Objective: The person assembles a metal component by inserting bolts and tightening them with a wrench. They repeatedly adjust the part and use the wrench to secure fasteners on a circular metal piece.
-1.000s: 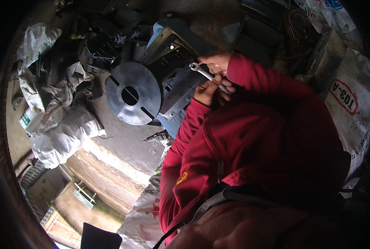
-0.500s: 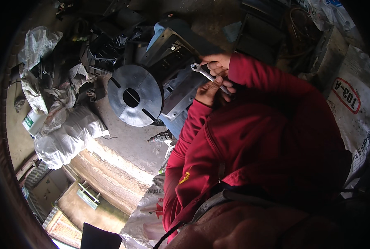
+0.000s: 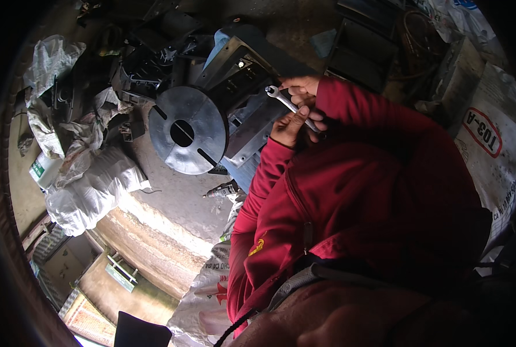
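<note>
Up near the top middle, both hands close on a slim silver wrench (image 3: 286,104): the left hand (image 3: 288,127) wraps its fingers round the lower part of the shaft, thumb pressed along it, while the right hand (image 3: 300,88) pinches the shaft higher up, just behind the ring end. That ring end points up and to the left, and lies against the dark upper face of a grey-blue metal machine housing (image 3: 243,69); whether it sits on a bolt cannot be told. Both red sleeves (image 3: 350,173) run down from the hands and fill the right half of the view. Just left of the hands, fixed to the housing, a round dark metal disc (image 3: 183,130) with a centre hole and radial slots faces the camera. Further left, white woven sacks (image 3: 93,188) lie bulging and tied, their contents hidden, with crumpled plastic bags (image 3: 50,61) above them and a white plastic bottle (image 3: 43,169) at the far edge. Below the disc a strip of bare concrete floor (image 3: 177,199) stays open down to a raised stone kerb (image 3: 154,243), with a small dark tool (image 3: 222,189) lying on it. A printed sack (image 3: 495,144) lies along the right rim, and dark crates (image 3: 356,40) stand just beyond the hands.
</note>
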